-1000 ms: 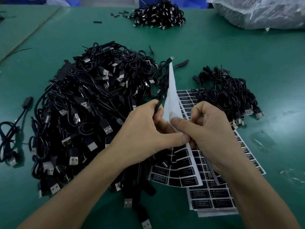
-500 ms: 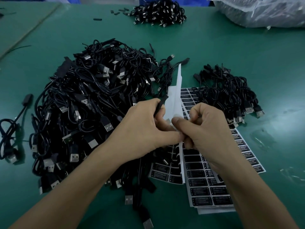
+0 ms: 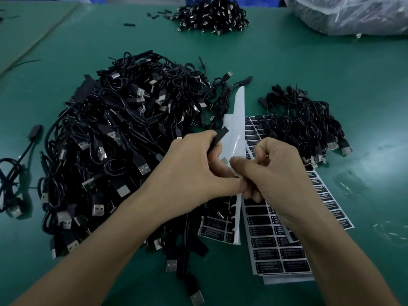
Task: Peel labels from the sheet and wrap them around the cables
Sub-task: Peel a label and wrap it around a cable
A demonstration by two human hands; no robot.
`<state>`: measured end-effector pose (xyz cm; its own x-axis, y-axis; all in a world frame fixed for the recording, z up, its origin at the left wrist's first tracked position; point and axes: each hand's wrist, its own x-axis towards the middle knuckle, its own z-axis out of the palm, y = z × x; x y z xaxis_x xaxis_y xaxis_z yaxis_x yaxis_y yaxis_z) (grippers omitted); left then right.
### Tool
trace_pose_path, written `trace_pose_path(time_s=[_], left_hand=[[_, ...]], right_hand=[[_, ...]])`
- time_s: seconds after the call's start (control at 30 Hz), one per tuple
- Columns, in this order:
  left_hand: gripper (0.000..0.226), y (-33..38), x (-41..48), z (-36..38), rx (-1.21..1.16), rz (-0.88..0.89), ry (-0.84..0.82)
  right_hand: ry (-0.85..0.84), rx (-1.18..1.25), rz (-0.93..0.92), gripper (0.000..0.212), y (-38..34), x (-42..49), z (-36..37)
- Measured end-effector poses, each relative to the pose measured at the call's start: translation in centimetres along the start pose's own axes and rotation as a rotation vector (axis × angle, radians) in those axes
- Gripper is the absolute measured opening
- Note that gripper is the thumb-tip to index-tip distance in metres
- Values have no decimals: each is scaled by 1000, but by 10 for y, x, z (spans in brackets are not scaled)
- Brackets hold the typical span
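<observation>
A large heap of cables (image 3: 123, 138) covers the left-centre of the green desk (image 3: 320, 69), black cords tangled with silver-faced flat plugs, and it crowds right up against the left hand (image 3: 189, 173). A smaller bundle (image 3: 302, 127) lies to the right, partly over the far end of the stacked label sheets (image 3: 280, 255). These sheets lie flat toward the near edge, right of centre: glossy black rectangles with pale print on white backing.

The lifted sheet (image 3: 237, 120) stands up between the hands, its white back curling toward the far edge. The left hand's fingers are curled round a held cable (image 3: 217, 140), whose blunt black end sticks out above the knuckles. The right hand (image 3: 280, 173) pinches the lifted sheet's edge between thumb and forefinger, the thumbs nearly touching. Whether a label has come free cannot be told.

A third pile (image 3: 212, 15) sits by the far edge, and a crinkled clear plastic bag (image 3: 353, 14) fills the far right corner. One lone cable (image 3: 35, 131) loops at the left edge. Thin clear scraps (image 3: 348, 186) lie toward the right edge. Bare mat lies open between the heaps and the far edge.
</observation>
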<state>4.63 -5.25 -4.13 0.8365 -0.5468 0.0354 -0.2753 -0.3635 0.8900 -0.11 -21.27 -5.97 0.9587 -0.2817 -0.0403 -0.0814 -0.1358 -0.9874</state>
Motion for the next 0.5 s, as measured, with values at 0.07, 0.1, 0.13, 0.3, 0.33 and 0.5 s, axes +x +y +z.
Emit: trace_pose_path(time_s=[0.07,0.1,0.13,0.3,0.33,0.5], left_hand=[[51,3,-2,1,66,26,25],[51,3,-2,2,88,33,35],[51,4,-2,2,101,35,41],[51,5,-2,0,88,22,33],[50,5,-1,0,91,24,29],[34,2,1,-2,69,22,8]], right_hand=[[9,-11,14,43,1,0,1],[11,-24,13,44,1,0,2],[12,-37,11,45,2,0,3],[-1,-57,9,46,2,1,4],[-1,-50,13,46,2,1,3],[-2,-13,39,42,1,0,1]])
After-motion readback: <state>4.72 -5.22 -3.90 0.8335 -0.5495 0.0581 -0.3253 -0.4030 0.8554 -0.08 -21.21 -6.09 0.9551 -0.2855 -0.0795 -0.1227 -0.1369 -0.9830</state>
